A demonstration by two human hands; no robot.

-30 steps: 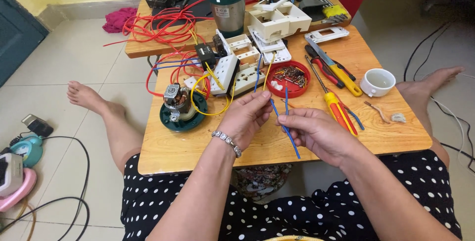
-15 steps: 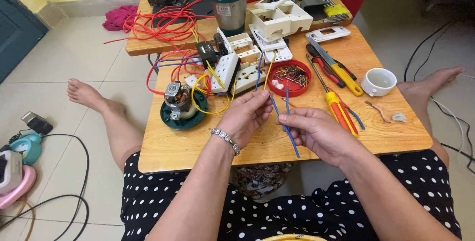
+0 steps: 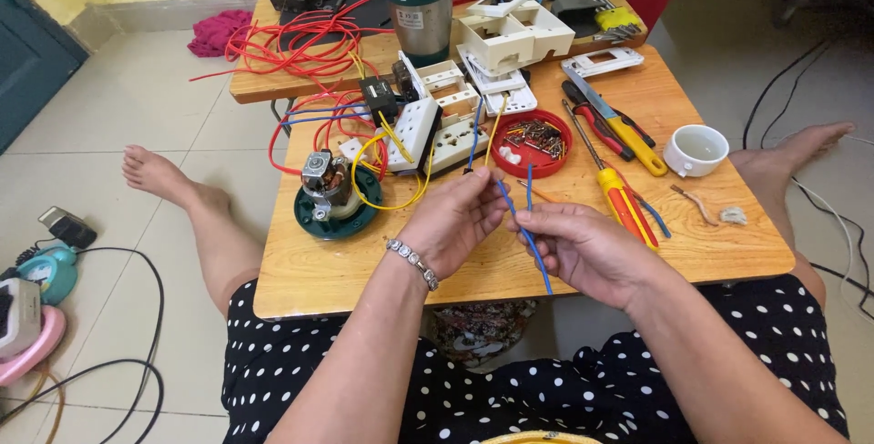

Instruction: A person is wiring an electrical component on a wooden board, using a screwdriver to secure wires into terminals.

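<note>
1. L hand (image 3: 452,218) over the near-middle of the low wooden table (image 3: 319,271), fingertips pinched together on a blue wire (image 3: 521,225) near its top end.
2. R hand (image 3: 587,248) just beside it, toward the near edge; fingers curled round the same blue wire lower down. Wire's free end sticks out below the hand, past the table's near edge.
3. A second short blue wire end stands up between the two hands; can't tell which hand grips it, too small.
4. Red dish (image 3: 531,142) of screws & small parts mid-table, just beyond the hands.
5. White socket block (image 3: 428,130) w/ yellow wire loop (image 3: 387,175) left of the dish.
6. Motor on green base (image 3: 330,193) near left edge.
7. Yellow-handled screwdriver (image 3: 624,198) & pliers (image 3: 605,125) right of the dish; white cup (image 3: 695,149) near right edge.
</note>
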